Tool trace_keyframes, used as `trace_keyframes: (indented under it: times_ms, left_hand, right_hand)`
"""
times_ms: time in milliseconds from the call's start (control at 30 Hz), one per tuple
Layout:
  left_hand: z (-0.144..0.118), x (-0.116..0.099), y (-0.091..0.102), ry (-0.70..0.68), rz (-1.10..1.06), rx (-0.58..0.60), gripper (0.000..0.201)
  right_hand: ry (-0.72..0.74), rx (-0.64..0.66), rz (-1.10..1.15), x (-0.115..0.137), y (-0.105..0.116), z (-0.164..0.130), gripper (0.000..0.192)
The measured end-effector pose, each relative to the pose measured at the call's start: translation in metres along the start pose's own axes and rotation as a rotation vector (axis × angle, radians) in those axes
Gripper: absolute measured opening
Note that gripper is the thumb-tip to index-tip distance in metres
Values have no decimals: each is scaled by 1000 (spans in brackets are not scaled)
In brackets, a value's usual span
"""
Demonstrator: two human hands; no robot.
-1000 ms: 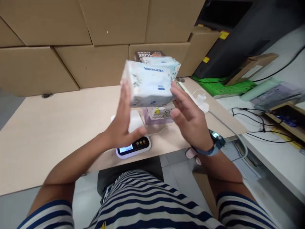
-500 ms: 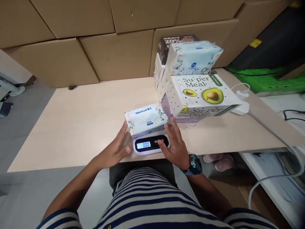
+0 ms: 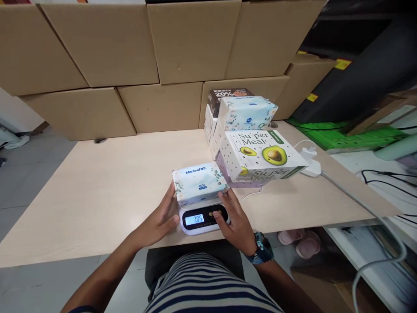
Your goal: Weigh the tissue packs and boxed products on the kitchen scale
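Fingers [image 3: 169, 201] of both open hands flank the tissue pack [image 3: 198, 183] on the scale [image 3: 201, 217], gripping nothing; its display now reads 70-something, not zero.

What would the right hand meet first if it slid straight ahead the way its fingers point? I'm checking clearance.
Probably the white avocado-printed Super Meal box; the right hand points up along the tissue pack's side, though depth is unclear.

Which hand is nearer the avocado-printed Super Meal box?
Right. The right hand rests by the white digital scale, just below the box; the left hand is across the scale.
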State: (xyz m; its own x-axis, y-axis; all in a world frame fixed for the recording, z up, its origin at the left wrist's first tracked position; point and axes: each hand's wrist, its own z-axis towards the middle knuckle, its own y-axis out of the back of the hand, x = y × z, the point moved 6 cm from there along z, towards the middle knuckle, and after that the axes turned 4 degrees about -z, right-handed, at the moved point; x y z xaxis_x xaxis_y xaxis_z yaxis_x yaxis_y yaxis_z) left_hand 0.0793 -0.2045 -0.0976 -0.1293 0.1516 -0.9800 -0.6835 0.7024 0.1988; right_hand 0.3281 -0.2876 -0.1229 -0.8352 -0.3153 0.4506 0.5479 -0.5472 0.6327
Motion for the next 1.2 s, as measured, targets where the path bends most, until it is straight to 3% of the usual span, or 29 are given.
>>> trace_keyframes:
  times_ms: [100, 233, 400, 500, 633, 733, 833, 1200]
  left_hand:
    - [-1, 6, 5, 32, 30, -41, 92]
    - [-9, 9, 18, 99, -3, -252, 91]
    - [-44, 0, 62, 125, 104, -608, 95]
    - [-73, 11, 84, 294, 244, -732, 88]
    - [-90, 20, 79, 434, 667, -728, 79]
    - [-84, 20, 66, 471, 901, -681, 76]
    - [-80, 21, 62, 492, 914, -694, 78]
    - [-82, 24, 65, 458, 920, -709, 82]
  right_hand:
    - [-12, -8, 4, -1, 1, 0, 86]
    - [-46, 2, 69, -8, 6, -3, 90]
    - [-6, -26, 128, -13, 25, -14, 90]
    - [54, -30, 83, -11, 36, -21, 71]
    - [94, -15, 35, -5, 41, -23, 40]
    - [137, -110, 1, -2, 43, -23, 24]
    - [171, -158, 18, -1, 44, -23, 17]
    - [146, -112, 62, -4, 46, -21, 19]
